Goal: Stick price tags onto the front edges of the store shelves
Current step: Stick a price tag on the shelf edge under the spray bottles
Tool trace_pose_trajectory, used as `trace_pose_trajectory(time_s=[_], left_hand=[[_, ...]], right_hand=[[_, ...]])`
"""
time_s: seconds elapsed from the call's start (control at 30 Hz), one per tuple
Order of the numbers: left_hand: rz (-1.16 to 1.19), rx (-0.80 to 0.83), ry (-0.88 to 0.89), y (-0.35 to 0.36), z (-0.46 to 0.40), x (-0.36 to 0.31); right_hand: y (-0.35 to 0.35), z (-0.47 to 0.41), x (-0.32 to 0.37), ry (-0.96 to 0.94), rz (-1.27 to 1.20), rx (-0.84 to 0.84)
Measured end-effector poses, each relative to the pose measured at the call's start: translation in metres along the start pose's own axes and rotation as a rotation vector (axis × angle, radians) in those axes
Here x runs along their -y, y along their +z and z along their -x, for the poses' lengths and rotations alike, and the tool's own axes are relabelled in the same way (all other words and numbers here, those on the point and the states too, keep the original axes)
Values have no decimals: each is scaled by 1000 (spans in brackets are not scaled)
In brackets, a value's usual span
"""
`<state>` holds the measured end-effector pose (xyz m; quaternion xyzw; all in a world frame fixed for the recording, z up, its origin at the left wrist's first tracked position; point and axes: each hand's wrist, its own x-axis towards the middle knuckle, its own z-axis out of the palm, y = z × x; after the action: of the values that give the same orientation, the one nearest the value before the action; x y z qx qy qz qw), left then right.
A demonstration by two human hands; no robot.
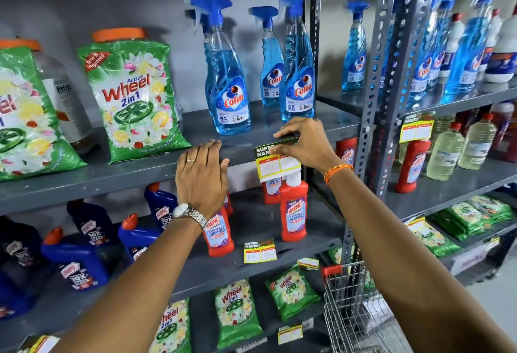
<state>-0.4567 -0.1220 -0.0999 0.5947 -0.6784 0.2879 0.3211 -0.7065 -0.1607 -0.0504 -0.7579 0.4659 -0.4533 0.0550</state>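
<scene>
Your right hand (303, 142) has the price tag (275, 161) pinned against the front edge of the upper shelf (112, 182), just below the blue spray bottles (298, 73). The fingers (291, 128) curl over the top of the tag onto the shelf's surface while the thumb presses its face from the front, so they are clamped on the tag. The tag lies wide rather than tall, its long axis running along the shelf edge, and its lower yellow-and-white part hangs free below the lip, in front of a red cleaner bottle (293, 207). Your left hand (202, 173) rests flat on the same edge, just to the left of the tag and not touching it, fingers together and holding nothing. The tag's free left end points toward that hand, so it looks best placed to smooth the tag down leftward along the edge.
</scene>
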Motion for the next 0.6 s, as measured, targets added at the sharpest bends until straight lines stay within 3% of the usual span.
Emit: trace_pose_trajectory(time_s=[0.4,0.6], left_hand=[[39,16,-1,-5,4,-1],[32,28,48,-6,0,4]], right_hand=[[-8,-2,6,92,-20,32],[-7,35,1,162,-143,-320]])
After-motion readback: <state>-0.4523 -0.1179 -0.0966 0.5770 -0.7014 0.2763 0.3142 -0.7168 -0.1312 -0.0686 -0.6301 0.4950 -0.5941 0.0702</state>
